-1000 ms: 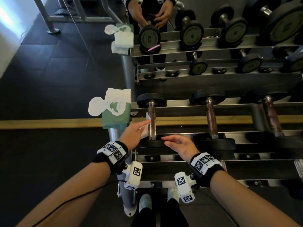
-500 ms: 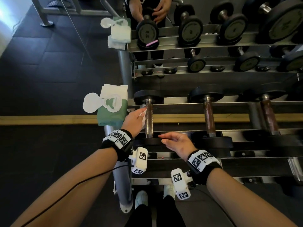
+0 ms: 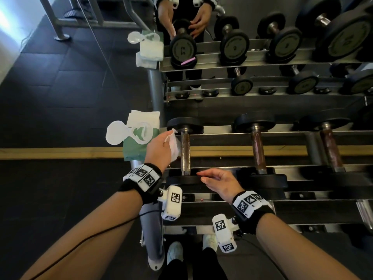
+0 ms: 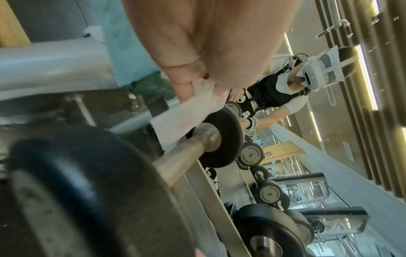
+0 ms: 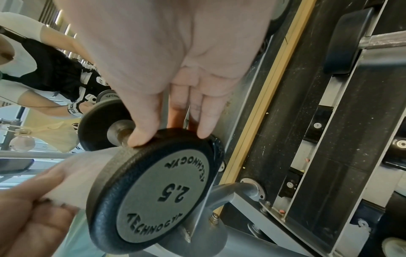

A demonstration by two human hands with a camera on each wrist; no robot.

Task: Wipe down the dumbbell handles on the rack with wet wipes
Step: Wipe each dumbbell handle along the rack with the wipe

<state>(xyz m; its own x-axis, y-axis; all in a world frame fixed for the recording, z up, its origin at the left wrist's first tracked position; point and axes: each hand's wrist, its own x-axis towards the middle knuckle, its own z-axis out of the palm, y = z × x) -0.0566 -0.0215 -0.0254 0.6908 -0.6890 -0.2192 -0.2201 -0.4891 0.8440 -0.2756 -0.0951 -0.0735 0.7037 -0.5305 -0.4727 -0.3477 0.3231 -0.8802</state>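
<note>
The leftmost dumbbell, marked 2.5, lies on the lower rack rail with a rusty handle (image 3: 185, 152) (image 4: 186, 156). My left hand (image 3: 171, 136) (image 4: 197, 83) pinches a white wet wipe (image 3: 174, 147) (image 4: 186, 118) (image 5: 85, 170) against the left side of that handle, near the far plate. My right hand (image 3: 203, 176) (image 5: 173, 133) rests with straight fingers on the rim of the near plate (image 3: 181, 180) (image 5: 158, 187). The far side of the handle is hidden from me.
A green wet wipe pack (image 3: 139, 146) with its lid flipped open sits on the rack post left of the dumbbell. Two more rusty-handled dumbbells (image 3: 258, 146) (image 3: 331, 150) lie to the right. A mirror behind reflects the rack and me.
My left hand has slid the wipe along the handle away from me, toward the far plate. The right hand has stayed on the near plate.
</note>
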